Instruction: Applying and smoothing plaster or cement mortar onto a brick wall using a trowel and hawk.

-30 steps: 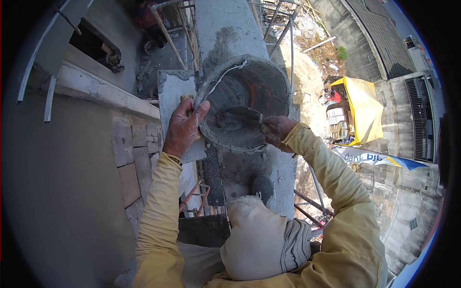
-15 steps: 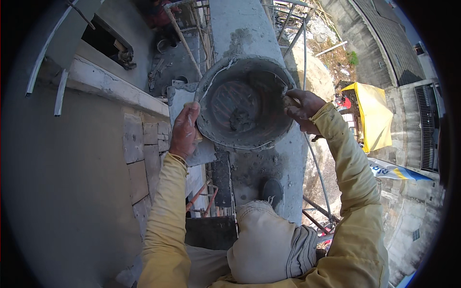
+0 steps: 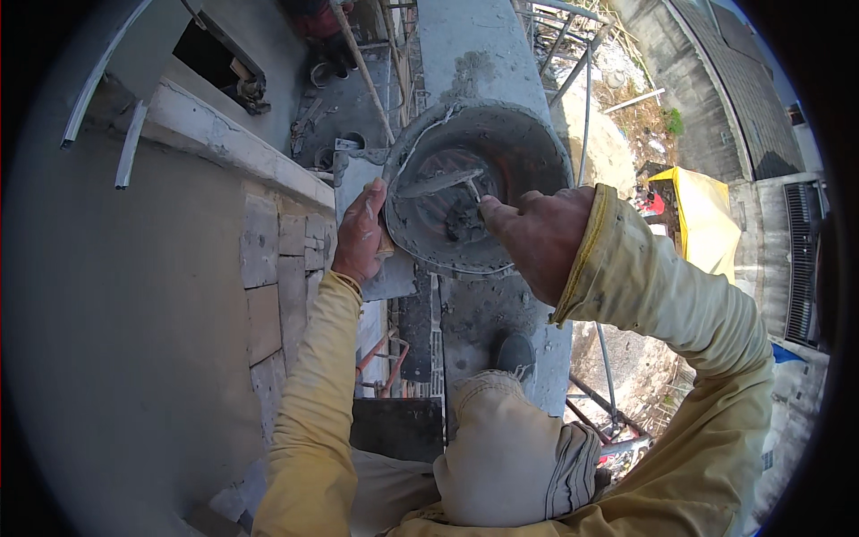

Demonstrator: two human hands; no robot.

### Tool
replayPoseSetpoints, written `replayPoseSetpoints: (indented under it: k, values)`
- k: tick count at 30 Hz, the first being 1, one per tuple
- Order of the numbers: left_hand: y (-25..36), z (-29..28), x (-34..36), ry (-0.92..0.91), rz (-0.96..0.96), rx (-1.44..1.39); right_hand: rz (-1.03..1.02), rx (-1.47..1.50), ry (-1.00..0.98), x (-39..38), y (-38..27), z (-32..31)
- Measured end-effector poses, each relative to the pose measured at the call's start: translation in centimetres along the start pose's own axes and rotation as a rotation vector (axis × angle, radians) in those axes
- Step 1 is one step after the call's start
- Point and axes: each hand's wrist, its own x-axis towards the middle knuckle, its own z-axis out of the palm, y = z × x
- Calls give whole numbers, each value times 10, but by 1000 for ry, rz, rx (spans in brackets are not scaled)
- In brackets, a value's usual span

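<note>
A mortar-crusted bucket (image 3: 420, 237) rests on the plank in front of me, with some wet grey mortar (image 3: 465, 219) at its bottom. In my right hand (image 3: 541, 237) is a trowel (image 3: 440, 183); its handle is hidden by my fist, and its blade reaches inside the bucket. My left hand (image 3: 360, 234) is at the bucket's left side, thumb up by the rim, fingers closed on a pale wooden handle (image 3: 386, 245). A flat grey board (image 3: 389, 279) shows behind that hand; whether the handle belongs to it I cannot tell.
I am on a raised scaffold plank (image 3: 474, 45), my shoe (image 3: 515, 353) on it. Metal scaffold tubes (image 3: 573, 72) flank it. A plastered wall (image 3: 152, 340) rises at left. Far below at right are rubble and a yellow canopy (image 3: 711, 219). Another person (image 3: 318, 22) stands at upper left.
My right hand has left the bucket's right rim and moved inward over its opening, the trowel blade now showing inside. My left hand stays at the left side. The view has shifted slightly.
</note>
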Motion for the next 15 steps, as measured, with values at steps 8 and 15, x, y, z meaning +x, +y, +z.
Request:
replayPoseSetpoints:
  k: [8, 15]
  values:
    - [14, 5, -2, 99, -112, -195, -93, 272, 46, 12, 82, 21]
    - [34, -4, 3, 106, -222, -596, 104, 456, 111, 30, 70, 1]
